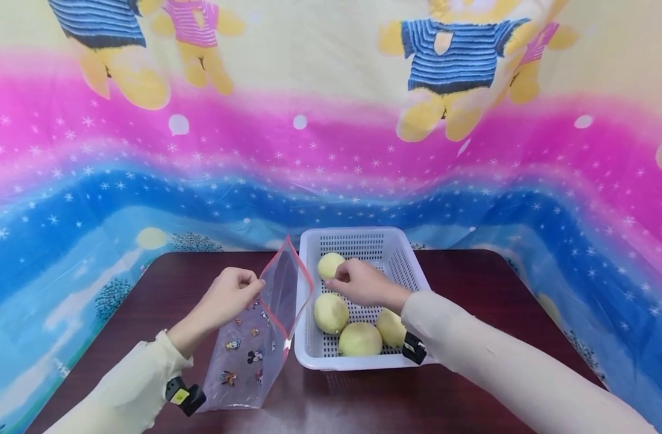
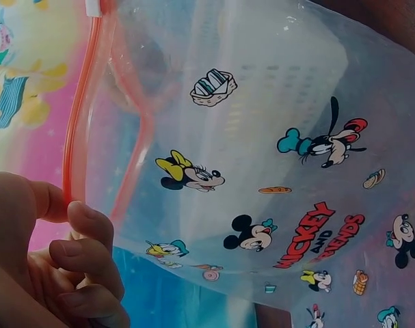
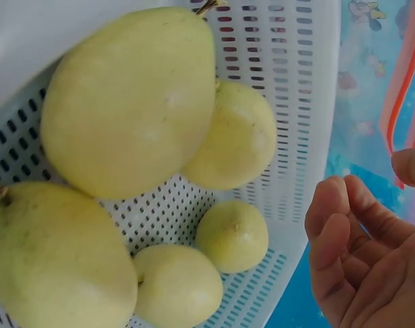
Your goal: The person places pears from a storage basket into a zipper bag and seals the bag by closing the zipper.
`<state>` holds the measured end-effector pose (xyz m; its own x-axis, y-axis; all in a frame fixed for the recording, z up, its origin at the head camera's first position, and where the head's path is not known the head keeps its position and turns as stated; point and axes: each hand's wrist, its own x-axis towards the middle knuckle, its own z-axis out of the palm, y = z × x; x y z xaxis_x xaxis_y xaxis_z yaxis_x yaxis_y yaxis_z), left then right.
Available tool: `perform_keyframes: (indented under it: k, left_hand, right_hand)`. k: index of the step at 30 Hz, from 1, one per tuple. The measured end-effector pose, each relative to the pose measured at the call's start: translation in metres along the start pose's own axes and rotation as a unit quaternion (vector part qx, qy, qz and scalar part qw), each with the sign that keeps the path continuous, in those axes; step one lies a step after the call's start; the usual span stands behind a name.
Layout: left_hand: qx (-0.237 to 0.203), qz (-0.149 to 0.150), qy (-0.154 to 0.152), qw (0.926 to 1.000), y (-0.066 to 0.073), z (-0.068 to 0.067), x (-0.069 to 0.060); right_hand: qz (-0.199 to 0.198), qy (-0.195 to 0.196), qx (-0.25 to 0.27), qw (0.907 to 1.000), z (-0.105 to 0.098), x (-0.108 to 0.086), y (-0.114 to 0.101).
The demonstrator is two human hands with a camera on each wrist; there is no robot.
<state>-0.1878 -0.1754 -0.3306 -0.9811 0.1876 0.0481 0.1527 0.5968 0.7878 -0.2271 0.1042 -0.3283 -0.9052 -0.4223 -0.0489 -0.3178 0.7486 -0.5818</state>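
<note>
My left hand [image 1: 230, 295] pinches the red zip edge of a clear plastic zip bag [image 1: 244, 355] printed with cartoon figures. The bag's mouth gapes toward the basket, and no contents show through its see-through side [image 2: 262, 137]. Over the white slotted basket [image 1: 303, 337] hovers my right hand [image 1: 363, 283], its fingers loosely bent and a gap between thumb and fingertips. Nothing is in its grasp. Several yellow-green pears [image 1: 360, 339] lie in the basket; in the right wrist view a large pear [image 3: 128, 102] is closest to the camera.
Basket and bag stand side by side on a dark reddish-brown table [image 1: 162, 289]. Behind the table hangs a cloth backdrop [image 1: 331, 150] with bears and snowflakes. Black wrist cameras [image 1: 185, 395] are strapped to both sleeves.
</note>
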Motion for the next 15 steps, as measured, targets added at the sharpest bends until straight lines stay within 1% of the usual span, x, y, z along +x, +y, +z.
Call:
perform_keyframes:
  k: [7,12,15]
  left_hand:
    - [-0.005,-0.006,-0.004,1.0,0.001,0.002,-0.001]
    - [0.0,0.003,-0.009,1.0,-0.002,0.003,0.0]
    - [0.0,0.001,-0.012,0.9999,-0.004,0.004,0.0]
  right_hand:
    - [-0.002,0.004,-0.01,0.9999,-0.006,-0.007,0.01]
    - [-0.011,0.011,0.004,0.9999,-0.012,-0.011,0.014]
    - [-0.012,0.008,0.012,0.9998,-0.016,-0.013,0.014]
